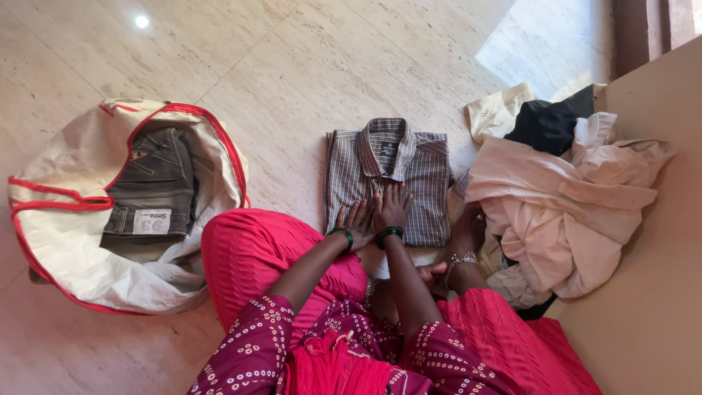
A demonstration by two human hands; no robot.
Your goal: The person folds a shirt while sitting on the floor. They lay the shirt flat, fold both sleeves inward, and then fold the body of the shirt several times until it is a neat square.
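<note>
both hands, left hand (356, 219) and right hand (393, 206), lie flat and unclenched on the folded checked shirt (387, 175) on the marble floor (292, 73), grasping nothing.

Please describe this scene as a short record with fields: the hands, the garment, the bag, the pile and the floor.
left hand: flat on the folded shirt's lower edge
right hand: flat on the shirt, beside the left
folded shirt: checked, collar up, on the marble floor
bag: white with red trim, open, holding folded jeans
pile of clothes: unfolded, cream and black, right of the shirt
</note>
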